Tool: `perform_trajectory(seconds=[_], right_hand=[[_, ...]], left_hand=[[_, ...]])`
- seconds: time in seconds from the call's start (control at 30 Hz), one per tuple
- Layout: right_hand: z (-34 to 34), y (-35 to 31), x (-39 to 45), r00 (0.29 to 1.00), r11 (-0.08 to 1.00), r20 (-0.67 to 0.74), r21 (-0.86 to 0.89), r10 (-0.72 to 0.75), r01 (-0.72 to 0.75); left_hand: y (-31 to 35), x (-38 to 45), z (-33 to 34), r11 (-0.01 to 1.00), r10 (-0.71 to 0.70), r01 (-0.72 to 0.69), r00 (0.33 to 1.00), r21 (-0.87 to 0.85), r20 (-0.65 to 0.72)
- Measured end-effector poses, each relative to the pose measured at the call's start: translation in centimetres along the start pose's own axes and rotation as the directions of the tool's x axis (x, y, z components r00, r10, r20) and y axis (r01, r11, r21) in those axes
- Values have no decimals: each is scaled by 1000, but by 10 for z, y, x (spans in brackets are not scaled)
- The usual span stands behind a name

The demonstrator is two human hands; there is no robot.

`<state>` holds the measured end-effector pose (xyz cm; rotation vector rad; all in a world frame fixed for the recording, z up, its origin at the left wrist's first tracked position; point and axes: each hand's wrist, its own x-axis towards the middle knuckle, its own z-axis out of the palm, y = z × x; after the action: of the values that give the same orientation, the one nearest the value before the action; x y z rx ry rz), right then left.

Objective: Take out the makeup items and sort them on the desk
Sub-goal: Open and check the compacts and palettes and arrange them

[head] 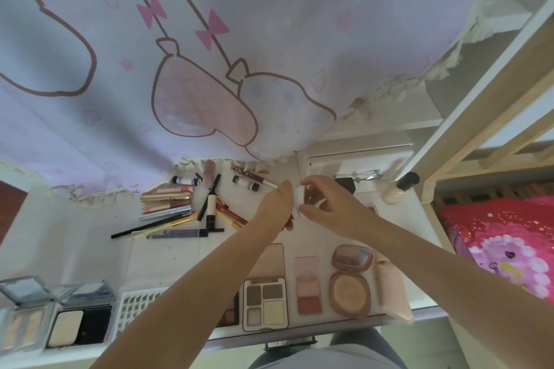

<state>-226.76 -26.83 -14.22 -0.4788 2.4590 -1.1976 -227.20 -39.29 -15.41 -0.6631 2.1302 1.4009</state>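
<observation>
Behind hangs a pink curtain (209, 54); on the desk (75, 234), we are gripping a small white case (300, 195). Our right hand (326, 204) is curling around it, our left hand (280, 204) steadying its edge; light, rigid, probably slippery, best held by its sides.

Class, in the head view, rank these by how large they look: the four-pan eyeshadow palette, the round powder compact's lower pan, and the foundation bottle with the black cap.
1. Four-pan eyeshadow palette
2. Round powder compact's lower pan, only slightly smaller, so that ranking is unsure
3. Foundation bottle, smallest, though farther from the camera
</observation>
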Motion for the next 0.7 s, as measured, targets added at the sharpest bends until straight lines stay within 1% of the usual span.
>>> perform_trajectory(seconds=[0.1, 0.17, 0.23, 0.33, 0.5, 0.57, 0.7], right_hand=[[5, 12, 0, 999, 999, -12, -1, 36, -36], [9, 19, 1, 998, 998, -27, -20, 55, -56], [11, 25, 1, 996, 996, -26, -33, 80, -81], [15, 35, -1, 994, 993, -17, -40, 107, -108], [20, 49, -8, 977, 971, 2, -106, 214, -213], [24, 54, -9, 965, 955, 26, -152, 262, -255], [35, 67, -3, 942, 935, 77, -172, 327, -311]], left_hand=[[-11, 7, 5, 998, -16, 21, 995, -59, 99], [-19, 15, 6, 992, -43, 60, 988, -107, 148], [-23, 23, 7, 989, -80, 101, 979, -111, 186], [-25, 39, 5, 987, -138, 153, 963, -49, 231], [-27, 59, -3, 974, -225, 212, 941, 78, 254], [-30, 63, -2, 961, -270, 238, 919, 140, 288], [-32, 66, 8, 912, -374, 283, 871, 298, 317]])
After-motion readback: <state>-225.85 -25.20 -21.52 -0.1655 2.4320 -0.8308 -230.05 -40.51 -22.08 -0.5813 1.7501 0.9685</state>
